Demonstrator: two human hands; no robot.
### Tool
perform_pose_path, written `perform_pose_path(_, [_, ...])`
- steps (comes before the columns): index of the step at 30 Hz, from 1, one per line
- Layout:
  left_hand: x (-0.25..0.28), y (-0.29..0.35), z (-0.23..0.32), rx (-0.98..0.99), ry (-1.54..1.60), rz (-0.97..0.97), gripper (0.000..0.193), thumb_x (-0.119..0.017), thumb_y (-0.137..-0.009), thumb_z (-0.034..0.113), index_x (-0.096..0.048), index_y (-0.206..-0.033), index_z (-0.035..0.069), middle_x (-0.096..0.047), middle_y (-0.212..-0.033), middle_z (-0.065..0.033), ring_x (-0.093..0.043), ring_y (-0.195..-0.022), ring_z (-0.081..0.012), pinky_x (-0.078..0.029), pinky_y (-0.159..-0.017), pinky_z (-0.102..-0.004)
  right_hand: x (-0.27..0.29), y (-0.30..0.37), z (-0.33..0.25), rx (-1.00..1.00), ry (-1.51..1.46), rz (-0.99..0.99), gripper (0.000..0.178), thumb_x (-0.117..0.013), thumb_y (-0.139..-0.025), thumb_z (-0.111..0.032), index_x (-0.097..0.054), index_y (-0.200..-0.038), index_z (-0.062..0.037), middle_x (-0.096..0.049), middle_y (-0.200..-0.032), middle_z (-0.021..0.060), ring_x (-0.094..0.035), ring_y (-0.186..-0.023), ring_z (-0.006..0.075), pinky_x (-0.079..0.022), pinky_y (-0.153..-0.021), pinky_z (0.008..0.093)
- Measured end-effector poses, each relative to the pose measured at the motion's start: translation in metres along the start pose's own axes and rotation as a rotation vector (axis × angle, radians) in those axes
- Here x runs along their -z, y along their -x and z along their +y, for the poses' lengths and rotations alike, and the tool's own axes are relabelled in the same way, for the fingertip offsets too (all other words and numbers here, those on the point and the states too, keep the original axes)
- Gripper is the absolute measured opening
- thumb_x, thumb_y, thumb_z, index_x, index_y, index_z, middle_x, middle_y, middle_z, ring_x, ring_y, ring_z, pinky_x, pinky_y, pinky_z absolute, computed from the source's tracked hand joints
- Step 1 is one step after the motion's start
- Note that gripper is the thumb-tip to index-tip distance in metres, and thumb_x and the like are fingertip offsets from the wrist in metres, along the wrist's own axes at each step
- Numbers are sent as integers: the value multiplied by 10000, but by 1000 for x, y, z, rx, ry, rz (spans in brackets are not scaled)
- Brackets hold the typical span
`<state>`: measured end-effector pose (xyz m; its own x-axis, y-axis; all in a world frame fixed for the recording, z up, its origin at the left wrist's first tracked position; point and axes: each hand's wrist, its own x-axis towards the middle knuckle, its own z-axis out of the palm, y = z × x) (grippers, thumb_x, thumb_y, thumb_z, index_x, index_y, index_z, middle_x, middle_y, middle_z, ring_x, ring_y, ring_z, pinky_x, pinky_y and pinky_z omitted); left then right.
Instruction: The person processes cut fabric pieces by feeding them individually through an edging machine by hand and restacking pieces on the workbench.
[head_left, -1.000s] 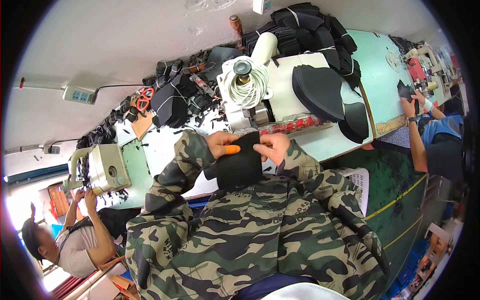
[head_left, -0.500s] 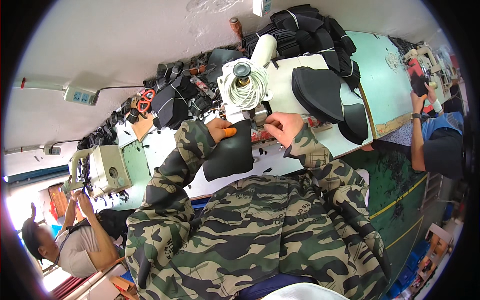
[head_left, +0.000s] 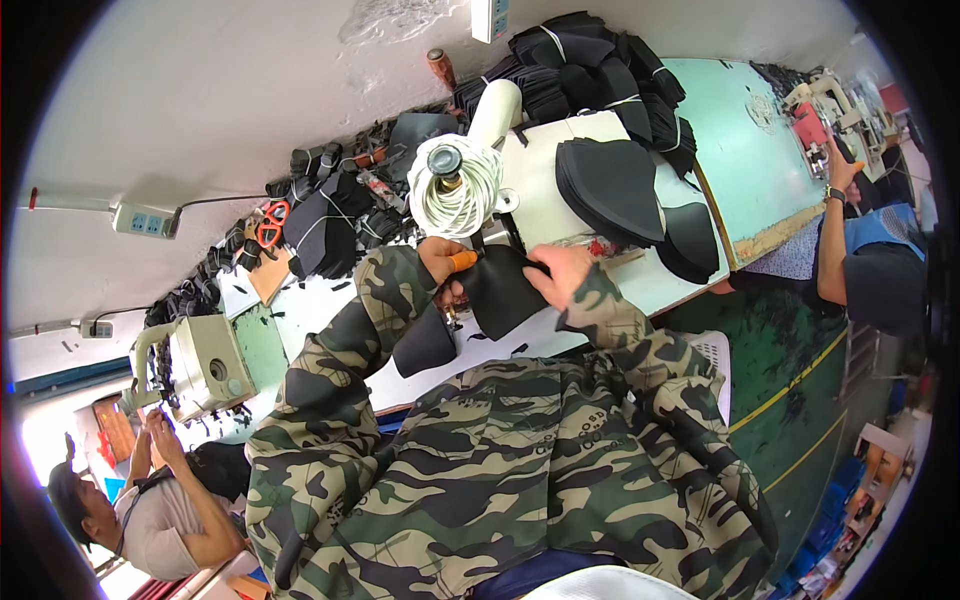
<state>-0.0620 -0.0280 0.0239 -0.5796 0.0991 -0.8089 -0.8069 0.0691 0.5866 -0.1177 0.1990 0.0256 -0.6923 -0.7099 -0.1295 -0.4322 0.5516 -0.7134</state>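
Observation:
A curved, flat black sheet piece (head_left: 505, 295) lies under the head of a machine (head_left: 494, 115) that has white cord coiled round its upright. Its upper left edge is pinched by my left hand (head_left: 438, 258), which wears an orange finger cover. My right hand (head_left: 562, 275) grips the same piece at its upper right edge, fingers closed. Another black piece (head_left: 425, 343) hangs below my left hand at the table's near edge; whether the two pieces are joined is hidden. Small metal parts show between them.
Black cut pieces are stacked (head_left: 610, 190) right of the machine, with tied bundles (head_left: 570, 60) behind. Orange-handled scissors (head_left: 271, 224) and more bundles (head_left: 325, 225) lie to the left. Co-workers sit by machines at far left (head_left: 165, 500) and far right (head_left: 885, 260).
My right hand has come down from beside the machine head and taken hold of a black piece. Two black pieces now show apart where one showed before. The view has shifted slightly.

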Motion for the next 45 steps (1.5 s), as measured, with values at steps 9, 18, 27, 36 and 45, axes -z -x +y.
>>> perform_pose_path(9, [49, -17, -43, -411, -829, 700, 256, -464, -871, 273, -560, -872, 35, -598, -626, -161, -606, -577, -317, -470, -527, -417, 86, 30, -21, 101, -55, 684, 144, -613, -739, -47, -617, -876, -5, -565, -740, 124, -559, -659, 252, -451, -640, 325])
perform_pose_path(18, [25, 11, -94, -9, -1257, 338, 336, -551, -826, 348, -525, -1006, 66, -610, -846, -230, -591, -841, -385, -463, -713, -453, 47, 17, 3, 164, 141, 555, 207, -654, -695, -106, -602, -889, -56, -573, -829, 102, -556, -757, 269, -453, -667, 358])
perform_pose_path(27, [22, 13, -85, 204, -1199, 248, 407, -575, -822, 288, -476, -1180, 123, -602, -966, -200, -555, -939, -376, -439, -797, -455, -19, 19, -5, 67, -343, 58, 190, -641, -742, -132, -600, -900, -36, -599, -727, 92, -585, -613, 208, -465, -574, 305])
perform_pose_path(36, [8, 25, -77, -332, -145, -458, 202, -612, -827, 132, -613, -981, 1, -584, -754, 51, -488, -689, -18, -412, -597, -195, -29, -14, -29, 102, 112, 208, 190, -663, -716, -189, -569, -830, -70, -578, -764, 73, -585, -636, 258, -453, -555, 350])
perform_pose_path(45, [-6, 18, -100, -300, 30, -366, 193, -578, -853, 122, -613, -990, -10, -605, -805, 33, -508, -668, -24, -425, -601, -184, 23, -8, 6, -53, -148, 264, 121, -649, -711, -136, -614, -777, -41, -604, -660, 98, -589, -565, 166, -462, -547, 292])
